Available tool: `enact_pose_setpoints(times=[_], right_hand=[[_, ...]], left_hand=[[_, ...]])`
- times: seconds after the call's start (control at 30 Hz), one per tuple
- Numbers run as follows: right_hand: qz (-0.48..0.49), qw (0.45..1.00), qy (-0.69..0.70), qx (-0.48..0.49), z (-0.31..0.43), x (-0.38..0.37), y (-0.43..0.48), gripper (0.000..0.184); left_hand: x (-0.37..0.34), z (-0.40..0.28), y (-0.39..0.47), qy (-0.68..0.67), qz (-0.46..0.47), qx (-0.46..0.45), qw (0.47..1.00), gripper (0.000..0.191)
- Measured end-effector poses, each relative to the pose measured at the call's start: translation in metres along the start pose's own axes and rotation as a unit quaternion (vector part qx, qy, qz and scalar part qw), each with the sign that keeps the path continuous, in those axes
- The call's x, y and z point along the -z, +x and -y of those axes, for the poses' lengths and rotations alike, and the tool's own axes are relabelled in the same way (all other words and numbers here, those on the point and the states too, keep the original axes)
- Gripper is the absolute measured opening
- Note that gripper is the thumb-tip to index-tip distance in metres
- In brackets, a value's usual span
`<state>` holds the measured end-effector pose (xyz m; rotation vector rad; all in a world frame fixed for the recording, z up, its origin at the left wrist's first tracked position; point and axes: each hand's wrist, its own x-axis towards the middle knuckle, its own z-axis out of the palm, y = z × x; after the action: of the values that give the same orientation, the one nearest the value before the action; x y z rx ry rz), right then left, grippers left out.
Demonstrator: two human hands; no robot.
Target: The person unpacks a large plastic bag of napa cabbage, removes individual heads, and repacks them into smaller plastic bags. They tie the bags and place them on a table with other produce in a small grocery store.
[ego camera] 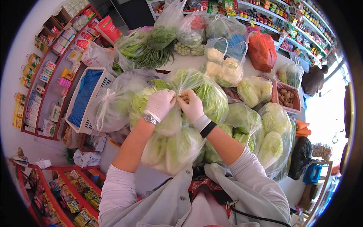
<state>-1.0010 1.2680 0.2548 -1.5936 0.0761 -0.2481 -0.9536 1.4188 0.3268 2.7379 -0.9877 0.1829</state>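
Both my hands wear thin white gloves and meet at the gathered neck of a clear plastic bag (208,85) full of leafy green lettuce. My left hand (161,102) pinches the twisted plastic from the left, with a metal watch (150,118) on that wrist. From the right, my right hand (190,103) grips the same neck between thumb and fingers; a black band circles its wrist. Whether the neck is knotted is hidden by my fingers. Directly below my hands lies another clear bag (173,150) of pale leafy vegetables.
Bagged cauliflower (224,68), green beans (154,58) and a red bag (261,51) stand at the back. To the left sits a white plastic basket (80,113) lined with blue. Bagged napa cabbages (270,144) and a box of brown produce (286,98) are on the right. A person (313,79) is beyond.
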Motion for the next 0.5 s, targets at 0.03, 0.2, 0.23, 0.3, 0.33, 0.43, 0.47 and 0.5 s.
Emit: enact_pose_setpoints(times=[0.03,0.2,0.23,0.3,0.33,0.43,0.47,0.5], right_hand=[[-0.013,0.999,-0.008,0.028,0.001,-0.003,-0.004,0.022],[-0.041,0.983,-0.132,0.123,0.014,-0.001,-0.008,0.031],[-0.039,0.972,-0.175,0.154,0.018,0.001,-0.008,0.03],[-0.024,0.953,-0.24,0.183,0.025,0.004,-0.005,0.028],[-0.015,0.947,-0.264,0.179,0.029,0.006,-0.001,0.027],[0.03,0.898,-0.392,0.199,0.036,0.013,0.012,0.021],[0.053,0.888,-0.418,0.184,0.038,0.015,0.015,0.022],[0.07,0.88,-0.434,0.183,0.04,0.017,0.018,0.023]], left_hand=[[0.002,0.001,0.001,0.003,0.011,-0.01,1.0,0.018],[0.024,0.012,0.013,-0.052,0.072,-0.05,0.995,0.019],[0.028,0.014,0.016,-0.06,0.076,-0.059,0.994,0.019],[0.034,0.016,0.021,-0.074,0.084,-0.073,0.991,0.02],[0.033,0.015,0.022,-0.061,0.075,-0.082,0.992,0.019],[0.022,0.007,0.02,-0.041,0.042,-0.082,0.995,0.019],[0.018,0.004,0.017,-0.05,0.022,-0.075,0.996,0.019],[0.014,0.002,0.013,-0.061,-0.007,-0.071,0.996,0.019]])
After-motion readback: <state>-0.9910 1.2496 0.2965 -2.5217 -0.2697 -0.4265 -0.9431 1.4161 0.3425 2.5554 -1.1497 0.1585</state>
